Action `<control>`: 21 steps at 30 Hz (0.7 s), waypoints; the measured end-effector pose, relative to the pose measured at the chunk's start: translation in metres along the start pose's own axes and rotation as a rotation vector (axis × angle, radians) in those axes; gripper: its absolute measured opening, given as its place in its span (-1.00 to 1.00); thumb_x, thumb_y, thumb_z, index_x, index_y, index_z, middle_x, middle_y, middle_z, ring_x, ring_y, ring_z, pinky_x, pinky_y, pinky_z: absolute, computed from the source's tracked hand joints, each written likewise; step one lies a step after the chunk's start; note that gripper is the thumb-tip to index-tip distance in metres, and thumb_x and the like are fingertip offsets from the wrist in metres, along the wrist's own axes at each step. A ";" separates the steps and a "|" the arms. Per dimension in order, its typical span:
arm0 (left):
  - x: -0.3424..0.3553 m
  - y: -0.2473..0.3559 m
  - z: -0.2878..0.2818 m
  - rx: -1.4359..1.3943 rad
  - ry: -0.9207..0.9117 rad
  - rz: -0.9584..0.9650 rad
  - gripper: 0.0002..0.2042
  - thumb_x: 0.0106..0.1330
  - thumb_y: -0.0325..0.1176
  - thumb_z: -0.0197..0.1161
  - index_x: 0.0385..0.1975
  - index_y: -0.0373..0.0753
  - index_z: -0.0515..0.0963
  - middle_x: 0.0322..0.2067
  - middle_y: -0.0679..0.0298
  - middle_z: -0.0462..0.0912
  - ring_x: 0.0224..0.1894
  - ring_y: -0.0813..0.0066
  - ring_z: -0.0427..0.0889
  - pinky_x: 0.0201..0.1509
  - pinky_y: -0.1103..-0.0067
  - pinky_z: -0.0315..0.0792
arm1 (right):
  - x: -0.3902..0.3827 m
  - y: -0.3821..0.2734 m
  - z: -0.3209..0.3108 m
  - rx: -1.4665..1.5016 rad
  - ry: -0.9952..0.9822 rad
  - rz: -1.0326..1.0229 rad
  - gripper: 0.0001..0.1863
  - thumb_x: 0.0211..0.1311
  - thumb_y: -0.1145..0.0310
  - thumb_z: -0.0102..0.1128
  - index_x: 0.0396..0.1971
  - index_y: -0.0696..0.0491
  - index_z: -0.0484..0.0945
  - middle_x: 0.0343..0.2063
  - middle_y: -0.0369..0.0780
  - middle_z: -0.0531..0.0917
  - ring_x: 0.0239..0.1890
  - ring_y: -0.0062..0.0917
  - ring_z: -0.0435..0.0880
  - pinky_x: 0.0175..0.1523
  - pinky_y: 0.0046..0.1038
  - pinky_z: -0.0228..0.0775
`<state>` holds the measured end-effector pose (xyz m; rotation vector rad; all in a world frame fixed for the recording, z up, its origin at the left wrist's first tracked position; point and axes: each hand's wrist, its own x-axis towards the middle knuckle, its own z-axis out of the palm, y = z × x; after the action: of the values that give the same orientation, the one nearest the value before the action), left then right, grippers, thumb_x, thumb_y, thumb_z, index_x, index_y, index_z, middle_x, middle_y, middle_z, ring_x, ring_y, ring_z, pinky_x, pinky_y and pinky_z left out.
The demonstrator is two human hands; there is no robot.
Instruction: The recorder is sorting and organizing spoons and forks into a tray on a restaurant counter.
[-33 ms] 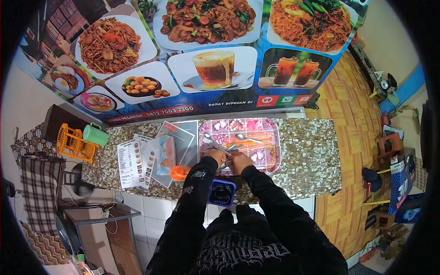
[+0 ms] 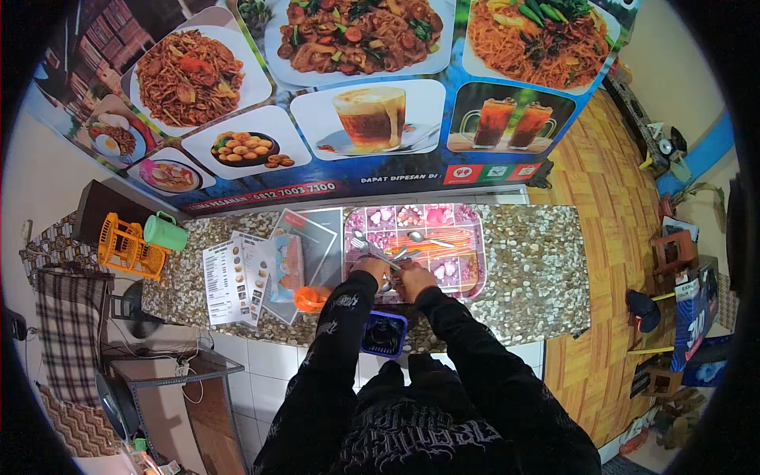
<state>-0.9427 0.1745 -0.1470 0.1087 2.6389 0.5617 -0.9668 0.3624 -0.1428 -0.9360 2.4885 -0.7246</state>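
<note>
fingers of the right hand bend closed on metal cutlery; the left hand curls over the same cluster, but how firmly it holds any piece i cannot tell, since its fingers are partly hidden.

behind everything stands a big banner with pictures of noodles and drinks. before it runs the stone-patterned counter, long from left to right. on the counter, in front of the person, lies a pink patterned tray, and both hands are over its left half. left of the tray are printed sheets, with a blue and pink packet partly over them. an orange basket stands at the counter's left end, just beside a green mug. a blue basket is at the near edge, below the hands, and an orange cup-like thing sits near the left sleeve.

in the tray, thin orange sticks lie mostly crosswise. a loose spoon lies over them, its bowl to the left, its handle slanting down to the right. at the hands, one long piece of cutlery slants from upper left to lower right, while shorter ends point up and right.

compared with the earlier frame, the hands have hardly moved; the cutlery between them looks slightly shifted, and the loose spoon lies as before.
</note>
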 end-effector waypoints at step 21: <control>0.008 0.033 -0.004 0.226 -0.151 -0.262 -0.70 0.23 -0.45 0.24 -0.03 -0.20 0.68 0.01 0.01 0.69 0.07 0.08 0.69 0.13 0.19 0.57 | 0.011 0.004 0.031 -0.439 -0.098 -0.066 -0.67 0.35 0.29 -0.01 -0.03 0.11 0.60 0.04 -0.12 0.63 0.24 -0.14 0.43 0.28 -0.06 0.33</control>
<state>-0.9520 0.2041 -0.1334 -0.1205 2.5063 0.1609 -0.9608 0.3473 -0.1712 -1.1727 2.5854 -0.1398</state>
